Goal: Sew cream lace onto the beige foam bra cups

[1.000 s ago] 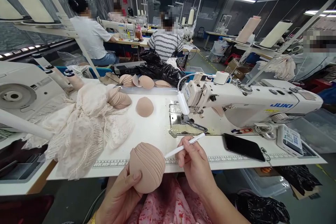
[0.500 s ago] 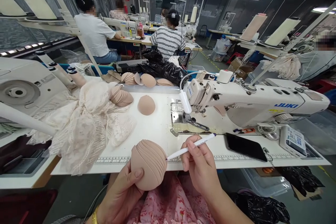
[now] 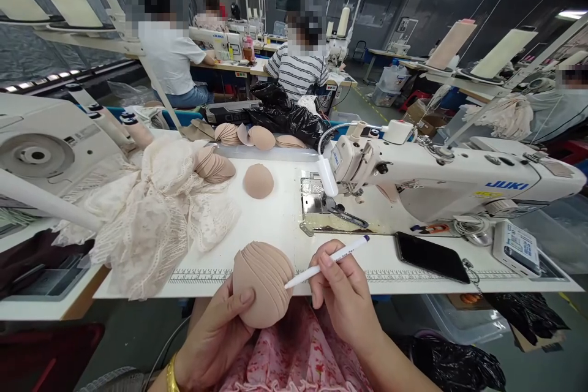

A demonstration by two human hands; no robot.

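Observation:
My left hand (image 3: 228, 315) is closed on a fanned stack of beige bra pads (image 3: 263, 285), thumb on the front face, held over the table's front edge. In my right hand (image 3: 342, 288) a white marker pen (image 3: 328, 262) is pinched between thumb and fingers. Its tip is at the right-hand edges of the stacked pads; whether it touches I cannot tell. A single beige pad (image 3: 258, 181) lies on the white table behind the stack. Further left, another fanned stack of pads (image 3: 215, 165) rests against cream lace fabric (image 3: 151, 208).
A JUKI sewing machine (image 3: 436, 177) stands at the right, with a black phone (image 3: 432, 257) in front of it. A ruler strip (image 3: 386, 275) runs along the table's front edge. More pads (image 3: 261, 138) and a black plastic bag (image 3: 294, 116) lie at the back. Co-workers sit beyond.
The pen in my right hand has moved left and slightly down, its tip now over the pads' edges rather than just beside them. My left hand still holds the stack. The view has shifted slightly.

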